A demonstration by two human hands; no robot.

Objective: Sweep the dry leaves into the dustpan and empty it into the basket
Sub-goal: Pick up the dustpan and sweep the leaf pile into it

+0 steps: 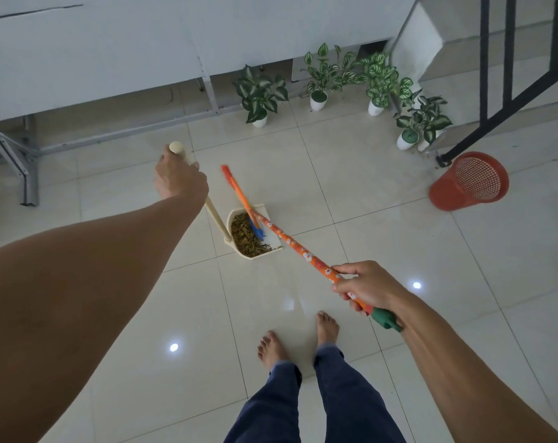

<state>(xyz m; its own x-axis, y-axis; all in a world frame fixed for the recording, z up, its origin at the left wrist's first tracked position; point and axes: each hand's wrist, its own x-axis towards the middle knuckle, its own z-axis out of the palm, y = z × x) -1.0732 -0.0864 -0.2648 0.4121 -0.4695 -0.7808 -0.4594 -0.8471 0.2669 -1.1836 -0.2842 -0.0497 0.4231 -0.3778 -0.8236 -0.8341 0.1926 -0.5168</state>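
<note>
A cream dustpan [272, 245] stands on the tiled floor in front of me, with a heap of dry brown leaves [246, 235] inside it. My left hand [179, 178] grips the top of its long cream handle [214, 219]. My right hand [368, 286] holds the orange flowered broom handle [298, 249] near its green end. The broom's orange and blue head [242, 203] sits in the dustpan over the leaves. A red mesh basket [469, 182] stands at the right, tilted with its mouth towards me.
Several potted green plants [260, 95] line the wall beyond the dustpan. A black stair railing [507, 78] rises at the right above the basket. A white bench with metal legs [28, 161] runs along the left. My bare feet [298, 340] stand on the glossy tiles.
</note>
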